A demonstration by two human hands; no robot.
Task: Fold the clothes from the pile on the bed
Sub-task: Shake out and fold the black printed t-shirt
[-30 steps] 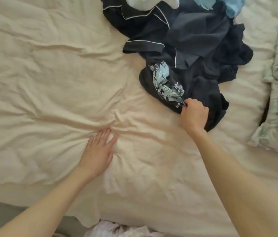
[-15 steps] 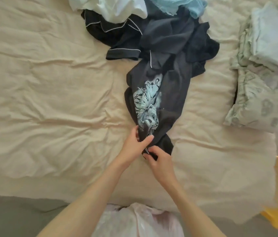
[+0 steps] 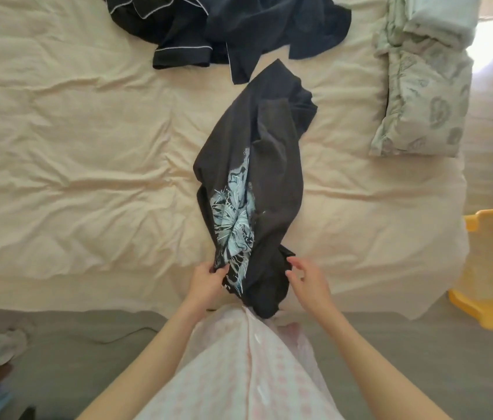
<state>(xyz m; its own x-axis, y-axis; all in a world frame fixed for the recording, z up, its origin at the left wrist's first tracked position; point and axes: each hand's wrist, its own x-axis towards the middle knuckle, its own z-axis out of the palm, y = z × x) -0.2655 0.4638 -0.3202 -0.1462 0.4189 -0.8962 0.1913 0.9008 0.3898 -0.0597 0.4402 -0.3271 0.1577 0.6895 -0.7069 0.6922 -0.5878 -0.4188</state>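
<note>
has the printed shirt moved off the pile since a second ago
Yes. The printed shirt has been dragged out of the dark pile toward the near bed edge; left hand grips its hem, right hand open beside it.

Bedroom: bed [image 3: 87, 147], pillow [image 3: 420, 101], clothes pile [image 3: 239, 25]

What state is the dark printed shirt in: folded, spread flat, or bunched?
Bunched. The dark printed shirt lies in a long crumpled strip with overlapping creases, its pale print partly hidden. The left hand grips its near edge.

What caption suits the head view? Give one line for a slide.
Left hand grips the crumpled black printed T-shirt on the cream bedsheet; right hand open beside it.
</note>
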